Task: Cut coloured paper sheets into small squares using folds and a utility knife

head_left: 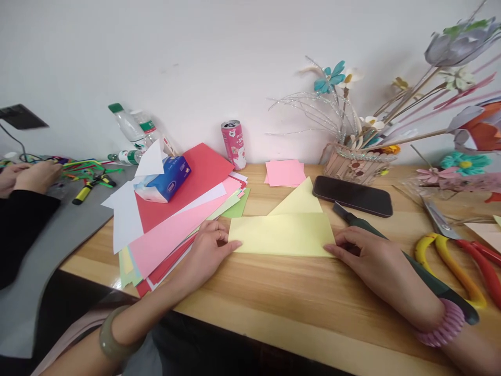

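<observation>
A sheet of pale yellow paper (279, 235) lies on the wooden table, its near part folded into a long band. Behind the band, a pointed corner of the same yellow colour sticks up toward the back. My left hand (207, 248) pinches the band's left end, thumb on top and fingers beneath or behind the edge. At the right end, my right hand (362, 256) grips the lower corner in the same way. A dark green pen-like tool (371, 230) with a grey tip runs partly under my right forearm.
Left of the paper lies a stack of coloured sheets (176, 235) with a blue tissue pack (166, 180) on it. A pink can (234, 145), pink notes (285, 173), a phone (352, 196), scissors (450, 250) and a flower basket (354, 164) stand around. Another person's hands (35, 176) work far left.
</observation>
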Demonstrator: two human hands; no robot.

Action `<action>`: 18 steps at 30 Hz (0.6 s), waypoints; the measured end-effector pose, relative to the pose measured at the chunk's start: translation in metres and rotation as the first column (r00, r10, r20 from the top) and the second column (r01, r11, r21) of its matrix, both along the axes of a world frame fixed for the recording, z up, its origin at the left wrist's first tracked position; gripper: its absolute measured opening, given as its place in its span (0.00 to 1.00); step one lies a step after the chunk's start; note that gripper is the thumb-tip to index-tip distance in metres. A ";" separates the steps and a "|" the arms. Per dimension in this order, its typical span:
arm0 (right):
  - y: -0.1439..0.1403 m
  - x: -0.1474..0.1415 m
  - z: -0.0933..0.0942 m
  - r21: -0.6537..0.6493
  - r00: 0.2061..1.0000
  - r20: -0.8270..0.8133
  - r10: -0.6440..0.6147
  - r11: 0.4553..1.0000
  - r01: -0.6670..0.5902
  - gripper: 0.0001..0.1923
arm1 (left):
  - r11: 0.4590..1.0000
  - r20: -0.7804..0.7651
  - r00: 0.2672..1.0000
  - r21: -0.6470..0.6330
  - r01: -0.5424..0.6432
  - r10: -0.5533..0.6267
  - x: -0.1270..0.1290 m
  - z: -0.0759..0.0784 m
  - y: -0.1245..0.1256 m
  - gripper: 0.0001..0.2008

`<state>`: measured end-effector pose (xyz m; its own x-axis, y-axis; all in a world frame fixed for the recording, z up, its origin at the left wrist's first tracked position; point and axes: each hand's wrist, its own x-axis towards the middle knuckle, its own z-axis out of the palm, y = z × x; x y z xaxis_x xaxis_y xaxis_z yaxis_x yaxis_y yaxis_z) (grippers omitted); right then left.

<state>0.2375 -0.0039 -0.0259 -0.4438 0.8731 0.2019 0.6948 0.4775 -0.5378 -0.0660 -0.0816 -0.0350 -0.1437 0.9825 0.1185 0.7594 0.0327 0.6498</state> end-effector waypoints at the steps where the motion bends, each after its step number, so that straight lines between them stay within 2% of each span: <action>1: 0.000 0.000 -0.001 0.011 1.000 0.004 0.001 1.000 -0.001 0.15 | 1.000 0.000 1.000 -0.006 0.001 -0.001 0.000 0.001 0.000 0.15; 18: -0.005 0.000 -0.011 0.134 0.999 0.037 0.021 0.991 -0.026 0.12 | 0.999 -0.134 0.990 0.016 0.040 -0.038 0.004 0.004 -0.002 0.16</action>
